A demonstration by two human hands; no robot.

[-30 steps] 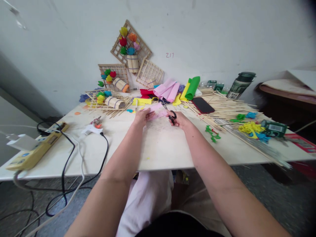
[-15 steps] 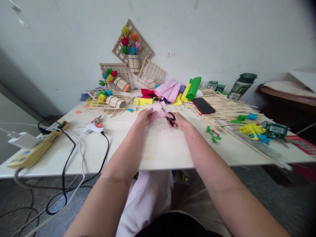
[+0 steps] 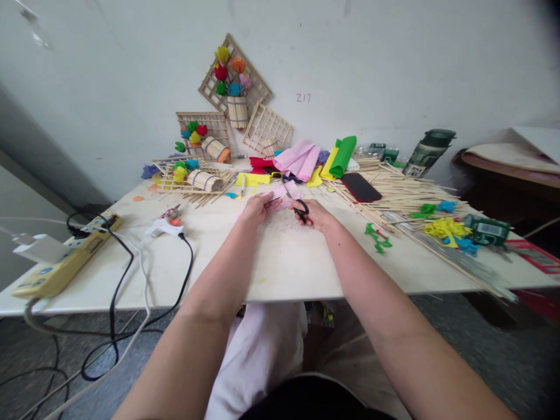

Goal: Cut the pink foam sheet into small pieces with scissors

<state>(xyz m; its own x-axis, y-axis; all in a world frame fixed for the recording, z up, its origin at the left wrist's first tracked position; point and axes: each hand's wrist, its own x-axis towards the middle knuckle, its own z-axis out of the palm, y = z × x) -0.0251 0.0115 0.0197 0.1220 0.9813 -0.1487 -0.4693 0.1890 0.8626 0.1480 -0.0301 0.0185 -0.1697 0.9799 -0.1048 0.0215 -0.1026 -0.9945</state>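
Observation:
My left hand [image 3: 260, 207] is closed on a piece of pink paper [image 3: 292, 189] above the middle of the table. My right hand [image 3: 317, 216] grips black-handled scissors [image 3: 301, 209], with fingers around the loops. The blades point up and to the left, over the pink paper. Just behind my hands lies a larger folded pink sheet [image 3: 300, 160], beside yellow and green rolls [image 3: 343, 156]. Whether the blades are cutting into the paper is too small to tell.
A hot glue gun [image 3: 165, 228] and a yellow power strip [image 3: 65, 259] with cables are on the left. Wooden sticks [image 3: 394, 184], a phone [image 3: 361, 187] and green paper scraps [image 3: 377, 237] lie on the right. Stick trellises with paper flowers [image 3: 203, 131] stand at the wall.
The scissors have tilted slightly, their blades a little further left over the pink paper. My left hand has shifted slightly; both hands keep their hold.

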